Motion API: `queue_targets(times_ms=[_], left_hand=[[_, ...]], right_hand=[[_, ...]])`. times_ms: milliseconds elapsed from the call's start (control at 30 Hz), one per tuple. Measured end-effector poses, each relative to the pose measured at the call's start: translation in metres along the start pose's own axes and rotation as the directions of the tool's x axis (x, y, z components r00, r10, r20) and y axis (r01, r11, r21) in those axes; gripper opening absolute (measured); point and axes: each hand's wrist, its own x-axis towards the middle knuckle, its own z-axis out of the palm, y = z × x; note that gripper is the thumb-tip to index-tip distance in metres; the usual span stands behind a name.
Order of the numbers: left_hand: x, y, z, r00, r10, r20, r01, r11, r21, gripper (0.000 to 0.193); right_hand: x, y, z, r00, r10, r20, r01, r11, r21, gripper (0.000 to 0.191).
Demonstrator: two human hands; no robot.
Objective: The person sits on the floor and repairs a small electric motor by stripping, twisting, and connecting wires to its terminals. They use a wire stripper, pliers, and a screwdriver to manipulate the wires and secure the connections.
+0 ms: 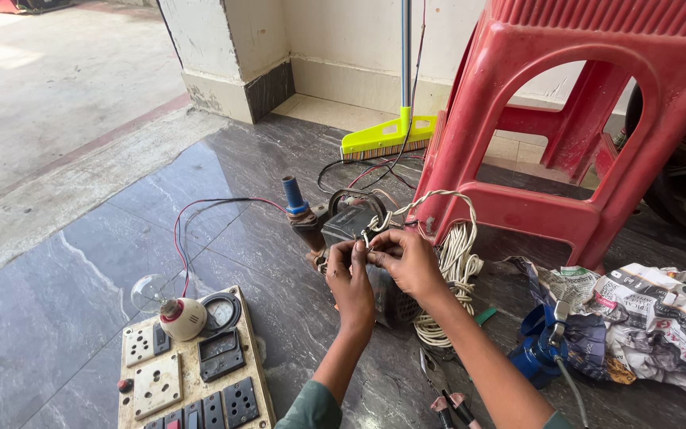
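Both my hands meet over a small dark water pump [341,226] that stands on the grey marble floor. My left hand [348,278] pinches something small at the pump's top, fingers closed. My right hand [406,258] is closed on the twisted white cable [438,200] where it reaches the pump's terminals. A blue pipe stub [292,193] sticks up from the pump's rusty inlet. The cable's coil [454,274] lies just right of the pump.
A wooden test board [188,369] with sockets, switches, a meter and a clear bulb [152,291] lies at the lower left, red and black wires running toward the pump. Behind stand a red plastic stool [573,119] and a yellow broom [383,139]. Pliers [446,397], a blue part [537,349] and crumpled newspaper [660,318] lie right.
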Motion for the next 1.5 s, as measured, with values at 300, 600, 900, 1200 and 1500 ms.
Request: queue_targets(times_ms=[300, 600, 900, 1200, 1500], left_hand=[[-0.002, 0.009, -0.001, 0.995, 0.07, 0.077, -0.07, 0.998, 0.003, 0.018], [-0.001, 0.0, -0.003, 0.986, 0.091, 0.141, -0.079, 0.993, -0.087, 0.012], [0.007, 0.002, -0.006, 0.998, 0.037, 0.043, -0.036, 0.999, -0.018, 0.019], [-0.009, 0.0, -0.016, 0.995, 0.021, 0.101, -0.022, 1.0, 0.018, 0.02], [0.006, 0.004, -0.023, 0.973, 0.039, 0.226, -0.043, 0.999, 0.01, 0.016]], right_hand=[[-0.008, -0.031, 0.001, 0.986, -0.076, -0.147, 0.058, 0.991, -0.121, 0.013], [-0.025, -0.045, 0.004, 0.86, -0.43, -0.275, 0.321, 0.874, -0.364, 0.008], [-0.023, -0.042, -0.004, 0.905, -0.34, -0.257, 0.289, 0.932, -0.218, 0.008], [-0.016, -0.04, -0.014, 0.956, -0.219, -0.195, 0.212, 0.976, -0.056, 0.011], [-0.017, -0.027, -0.003, 0.978, -0.028, -0.206, 0.055, 0.991, 0.124, 0.007]])
